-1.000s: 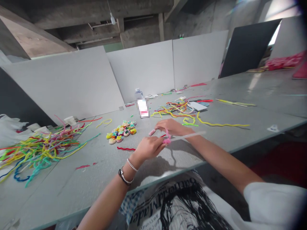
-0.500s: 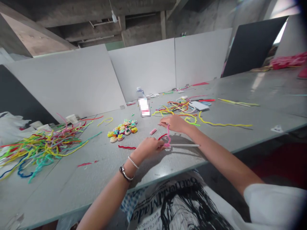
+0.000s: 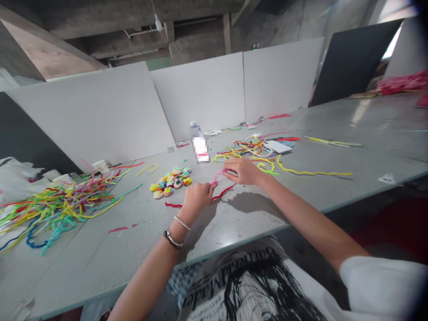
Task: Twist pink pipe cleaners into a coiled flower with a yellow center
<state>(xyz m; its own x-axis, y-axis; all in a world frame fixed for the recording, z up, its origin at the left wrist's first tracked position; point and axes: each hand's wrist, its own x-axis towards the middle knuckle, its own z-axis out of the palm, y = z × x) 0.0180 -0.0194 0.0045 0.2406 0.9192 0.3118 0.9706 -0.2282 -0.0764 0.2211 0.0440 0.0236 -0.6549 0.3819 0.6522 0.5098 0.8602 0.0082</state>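
A pink pipe cleaner (image 3: 218,176) runs short and raised between my two hands. My left hand (image 3: 198,196) pinches its lower end, where a small pink bunch shows at the fingertips. At the upper end, my right hand (image 3: 244,171) has thumb and fingers closed on it. Under the left hand, a red pipe cleaner (image 3: 223,193) lies on the table and sticks out on both sides. Just left of that hand sits a cluster of small flower-shaped pieces (image 3: 171,182) in several colours.
A big tangle of pipe cleaners (image 3: 76,196) covers the table's left side. Behind my right hand lie more pipe cleaners (image 3: 247,149) and a white card-like object (image 3: 278,146). A bottle (image 3: 195,128) stands near the white panels (image 3: 203,93). One long yellow pipe cleaner (image 3: 314,173) stretches to the right.
Both hands have shifted, the left one up and leftward, with the pink pipe cleaner. The thin pale stick by my left hand no longer shows. The small pink coil is now hidden.
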